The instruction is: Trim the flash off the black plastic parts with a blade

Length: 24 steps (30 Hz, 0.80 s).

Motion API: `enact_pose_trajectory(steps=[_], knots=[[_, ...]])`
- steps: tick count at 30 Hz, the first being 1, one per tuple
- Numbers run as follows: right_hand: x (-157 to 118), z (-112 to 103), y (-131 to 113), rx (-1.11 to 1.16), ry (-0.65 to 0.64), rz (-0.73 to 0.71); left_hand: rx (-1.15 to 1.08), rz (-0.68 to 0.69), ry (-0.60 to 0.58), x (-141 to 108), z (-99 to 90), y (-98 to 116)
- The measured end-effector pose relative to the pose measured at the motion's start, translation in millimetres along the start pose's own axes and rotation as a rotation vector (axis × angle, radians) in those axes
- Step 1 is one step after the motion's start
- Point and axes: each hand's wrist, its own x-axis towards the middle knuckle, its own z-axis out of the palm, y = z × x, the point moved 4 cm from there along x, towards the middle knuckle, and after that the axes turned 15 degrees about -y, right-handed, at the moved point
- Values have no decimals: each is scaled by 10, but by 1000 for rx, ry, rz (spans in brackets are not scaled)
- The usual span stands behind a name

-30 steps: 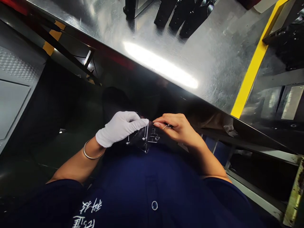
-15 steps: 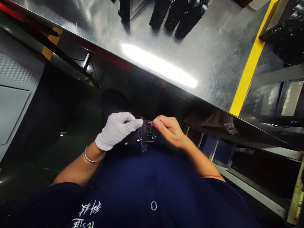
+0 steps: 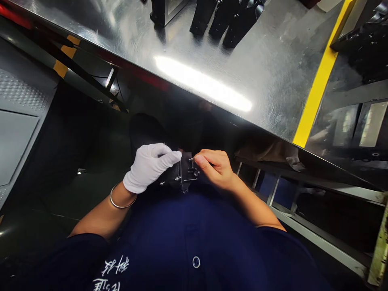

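Observation:
My left hand (image 3: 151,166), in a white glove, is closed on the upper left side of a dark part (image 3: 187,171) with small metal pins and fittings. The part hangs close to my dark blue shirt, below the table's edge. Bare of any glove, my right hand (image 3: 214,166) pinches a small thin metal piece (image 3: 191,159) between thumb and forefinger. That piece points left over the upper right of the dark part. Whether its tip touches the part is too small to tell.
A shiny metal table (image 3: 266,81) stretches across the top, with a yellow strip (image 3: 315,93). Several black parts (image 3: 242,24) stand at its far side. A grey cabinet (image 3: 18,145) is at the left. Metal framing (image 3: 318,242) shows below the table at the right.
The thin piece in my right hand has tilted and shifted slightly. The dark part has turned a little, and both hands have barely moved.

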Motion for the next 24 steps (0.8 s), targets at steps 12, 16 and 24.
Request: enact_pose_trajectory(steps=[12, 16, 24], knots=[[-18, -50, 4, -66, -73, -101, -68, -101, 11, -16, 56, -26], [-33, -35, 12, -63, -87, -110, -71, -128, 18, -15, 67, -21], [-57, 3, 74, 171, -273, -17, -86, -110, 16, -12, 72, 11]])
